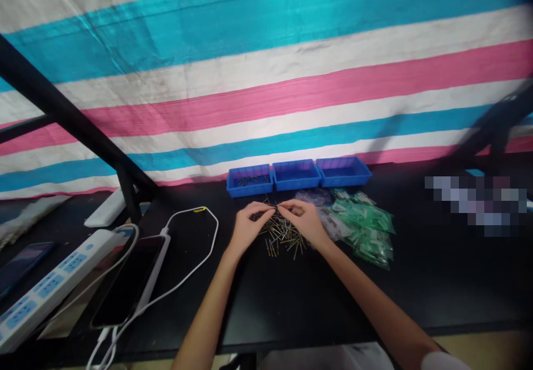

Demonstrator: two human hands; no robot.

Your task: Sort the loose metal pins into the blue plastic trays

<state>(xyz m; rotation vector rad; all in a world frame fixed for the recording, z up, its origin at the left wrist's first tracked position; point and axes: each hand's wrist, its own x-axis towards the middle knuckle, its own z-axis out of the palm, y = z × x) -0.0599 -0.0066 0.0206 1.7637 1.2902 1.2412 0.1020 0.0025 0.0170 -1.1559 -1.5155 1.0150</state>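
Observation:
A loose pile of thin brass and silver-coloured metal pins (283,232) lies on the black table, their exact kind too small to tell. Above its far side my left hand (251,221) pinches with thumb and fingers. My right hand (305,219) does the same from the other side, the fingertips of both hands almost meeting. Whatever they grip is too small to make out. A few pins lie apart at the pile's near edge. Just behind the hands stand a blue tray (250,188) with some pins in it and two more blue trays, the middle (295,183) and the right (343,179).
Green and clear plastic packets (368,231) lie heaped to the right of the pins. At left are a phone (129,281), a white cable (214,237) and a white power strip (58,281). A dark metal frame bar (70,115) slants before the striped sheet (266,87).

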